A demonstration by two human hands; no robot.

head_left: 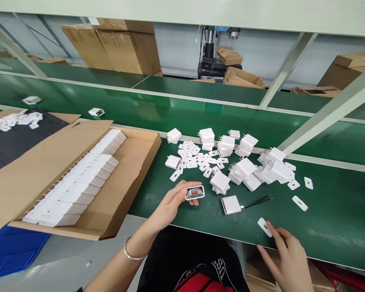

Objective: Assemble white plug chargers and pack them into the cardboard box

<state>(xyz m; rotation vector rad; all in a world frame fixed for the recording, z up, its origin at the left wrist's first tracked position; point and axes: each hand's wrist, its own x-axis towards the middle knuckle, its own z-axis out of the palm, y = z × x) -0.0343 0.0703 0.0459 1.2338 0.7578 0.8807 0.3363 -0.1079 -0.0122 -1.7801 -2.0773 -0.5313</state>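
left hand: fingers and thumb of the left hand [172, 200] clamped round the open housing [195, 192], above the near edge of the green bench [337, 231]; open end up, metal and an orange part visible inside.
right hand: thumb and index of the right hand [288, 257] spread apart; index tip touches the slotted plate [264, 227] at the bench's near edge. can't tell if it's lifted.
step: looks like plate pickup, housing held ready; the two are well apart.
next move: likely calls for a firm pinch on the plate, then squaring it to the open end.
far: loose plates [187, 151] and white blocks [245, 167] in piles.
between hands: a single block [230, 205], black leads [258, 201] to its right.
left: carton [130, 188] with a block row [79, 184].
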